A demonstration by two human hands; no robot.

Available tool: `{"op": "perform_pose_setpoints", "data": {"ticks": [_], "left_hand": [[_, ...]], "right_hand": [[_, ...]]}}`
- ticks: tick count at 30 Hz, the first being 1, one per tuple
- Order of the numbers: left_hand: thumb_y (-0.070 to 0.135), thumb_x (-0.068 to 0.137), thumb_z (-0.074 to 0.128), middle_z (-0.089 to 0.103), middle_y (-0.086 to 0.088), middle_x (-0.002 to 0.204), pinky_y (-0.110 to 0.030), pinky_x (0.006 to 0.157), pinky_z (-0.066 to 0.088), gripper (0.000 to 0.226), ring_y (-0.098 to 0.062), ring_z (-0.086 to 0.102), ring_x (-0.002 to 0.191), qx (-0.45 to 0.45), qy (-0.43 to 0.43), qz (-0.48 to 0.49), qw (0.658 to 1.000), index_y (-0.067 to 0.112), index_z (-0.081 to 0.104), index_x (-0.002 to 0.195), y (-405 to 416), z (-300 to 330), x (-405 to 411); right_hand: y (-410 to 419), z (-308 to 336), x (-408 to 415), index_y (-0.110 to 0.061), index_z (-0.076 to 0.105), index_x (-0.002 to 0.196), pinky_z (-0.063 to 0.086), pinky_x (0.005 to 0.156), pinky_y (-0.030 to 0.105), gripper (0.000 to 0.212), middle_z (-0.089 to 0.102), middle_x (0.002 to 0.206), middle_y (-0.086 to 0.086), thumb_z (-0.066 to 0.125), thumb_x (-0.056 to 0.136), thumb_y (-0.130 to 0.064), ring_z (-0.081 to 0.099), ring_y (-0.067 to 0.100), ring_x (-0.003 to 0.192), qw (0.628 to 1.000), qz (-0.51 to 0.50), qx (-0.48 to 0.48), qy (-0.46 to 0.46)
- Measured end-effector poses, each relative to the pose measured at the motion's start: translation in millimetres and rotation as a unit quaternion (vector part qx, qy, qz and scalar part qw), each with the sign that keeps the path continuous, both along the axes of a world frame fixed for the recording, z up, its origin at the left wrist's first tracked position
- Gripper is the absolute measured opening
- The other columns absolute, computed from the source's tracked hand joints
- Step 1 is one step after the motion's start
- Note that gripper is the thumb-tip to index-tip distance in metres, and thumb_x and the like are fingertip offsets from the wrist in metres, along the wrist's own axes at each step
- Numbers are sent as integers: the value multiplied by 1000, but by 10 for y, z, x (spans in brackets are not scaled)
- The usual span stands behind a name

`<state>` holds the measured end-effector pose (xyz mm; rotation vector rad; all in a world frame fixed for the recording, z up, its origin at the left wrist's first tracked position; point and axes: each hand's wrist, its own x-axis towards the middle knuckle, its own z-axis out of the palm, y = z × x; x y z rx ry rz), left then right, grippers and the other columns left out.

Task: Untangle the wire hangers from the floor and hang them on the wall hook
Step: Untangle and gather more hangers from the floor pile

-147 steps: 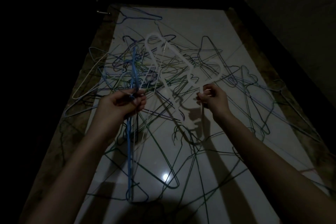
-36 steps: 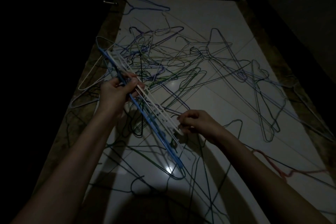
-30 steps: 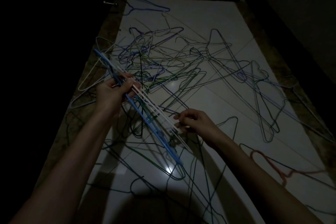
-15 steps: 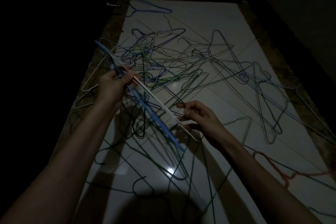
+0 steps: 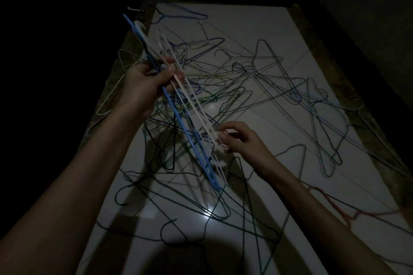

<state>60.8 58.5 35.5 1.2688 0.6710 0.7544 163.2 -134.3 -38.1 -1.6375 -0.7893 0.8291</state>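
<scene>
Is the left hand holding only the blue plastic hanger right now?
No, the left hand grips the blue plastic hanger together with white plastic hangers in one bundle.

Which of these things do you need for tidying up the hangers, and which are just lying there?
For the job:
- blue plastic hanger, gripped by the left hand
- white plastic hangers, in the same grip
- right hand, fingers touching the white hangers' lower end
- tangled dark wire hangers on the floor

Just lying about:
- white tiled floor
- small metal door stopper
</scene>
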Motion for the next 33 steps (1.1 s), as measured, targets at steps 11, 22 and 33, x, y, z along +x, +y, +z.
{"op": "perform_pose_setpoints", "data": {"ticks": [11,22,33], "left_hand": [[-3,90,54,69,-5,73,-21,65,54,14,-15,70,70,4,-58,3,998,10,60,89,27,339,72],[-2,91,53,70,2,69,-22,69,53,15,-16,71,76,36,-72,22,997,12,59,91,66,455,156],[-1,92,51,62,-10,85,-20,67,55,15,-8,69,67,62,-14,19,998,13,57,89,88,319,95]], "right_hand": [[3,117,26,-13,60,113,55,79,26,23,67,107,11,50,93,-20,66,17,93,992,35,0,122],[7,-13,-140,-7,63,101,51,76,17,17,68,86,1,54,88,-1,65,4,74,992,54,-15,116],[-13,82,-108,-10,68,87,53,62,15,15,70,63,-6,55,88,-3,67,4,64,995,0,12,98]]}}
